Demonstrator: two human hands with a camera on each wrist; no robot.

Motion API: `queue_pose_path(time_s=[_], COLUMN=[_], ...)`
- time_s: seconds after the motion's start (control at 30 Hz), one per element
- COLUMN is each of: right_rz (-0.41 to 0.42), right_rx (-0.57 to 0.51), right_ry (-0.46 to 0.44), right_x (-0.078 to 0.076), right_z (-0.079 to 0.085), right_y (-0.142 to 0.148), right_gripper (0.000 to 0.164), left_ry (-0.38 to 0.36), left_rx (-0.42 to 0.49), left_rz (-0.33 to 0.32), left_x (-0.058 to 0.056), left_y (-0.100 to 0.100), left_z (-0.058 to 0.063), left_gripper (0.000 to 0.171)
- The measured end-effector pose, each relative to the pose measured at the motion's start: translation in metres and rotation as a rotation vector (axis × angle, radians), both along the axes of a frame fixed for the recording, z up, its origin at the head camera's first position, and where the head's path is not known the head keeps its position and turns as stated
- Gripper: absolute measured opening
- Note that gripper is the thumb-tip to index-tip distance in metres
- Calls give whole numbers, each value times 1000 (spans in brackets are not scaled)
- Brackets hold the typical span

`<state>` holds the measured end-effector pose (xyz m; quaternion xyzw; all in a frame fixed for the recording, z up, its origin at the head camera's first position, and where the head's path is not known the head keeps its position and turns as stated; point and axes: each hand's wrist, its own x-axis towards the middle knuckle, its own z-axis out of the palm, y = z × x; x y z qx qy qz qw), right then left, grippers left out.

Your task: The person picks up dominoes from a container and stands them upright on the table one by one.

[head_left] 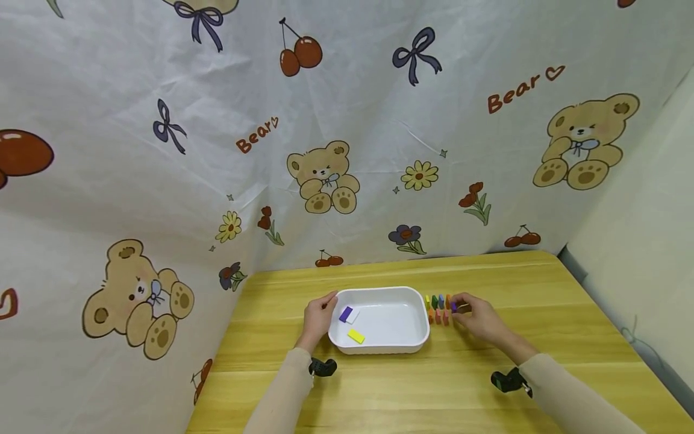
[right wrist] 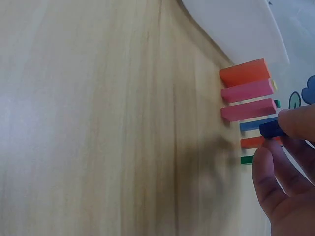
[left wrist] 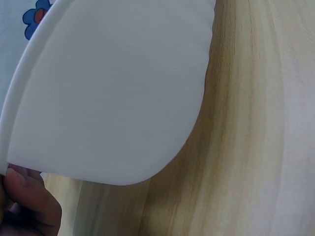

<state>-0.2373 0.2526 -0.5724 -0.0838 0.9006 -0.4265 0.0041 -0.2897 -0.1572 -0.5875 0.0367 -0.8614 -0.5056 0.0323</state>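
My left hand (head_left: 316, 322) grips the left end of a white tray (head_left: 390, 322), its fingers curled at the rim in the left wrist view. Inside lie a purple domino (head_left: 345, 314), a white domino (head_left: 353, 317) and a yellow domino (head_left: 356, 336). Beyond the tray's right end, my right hand (head_left: 479, 319) pinches another purple domino (right wrist: 270, 129) between thumb and fingers, dark blue-looking in the right wrist view. That domino is held just beside two rows of upright dominoes, among them an orange domino (right wrist: 244, 72), a pink domino (right wrist: 247, 91) and a blue domino (right wrist: 253, 125).
The wooden table (head_left: 374, 392) carries the tray and dominoes. A cloth printed with bears (head_left: 323, 178) hangs behind and to the left. A pale wall (head_left: 645, 241) stands on the right. Each wrist wears a small black camera (head_left: 323, 367).
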Motion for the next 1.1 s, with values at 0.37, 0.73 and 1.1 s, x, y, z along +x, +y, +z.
queue_pose_path(time_s=[0.37, 0.73, 1.1], right_rz=[0, -14, 6], right_rx=[17, 20, 33], right_ry=[-28, -39, -17], right_x=[1, -1, -3], right_z=[-18, -18, -21], right_y=[-1, -6, -4], right_gripper=[25, 26, 26], left_ry=[-21, 7, -3], left_rx=[4, -10, 1], left_rz=[5, -11, -8], left_x=[0, 1, 1], left_y=[-2, -1, -1], left_z=[-2, 3, 3], left_gripper=[37, 35, 34])
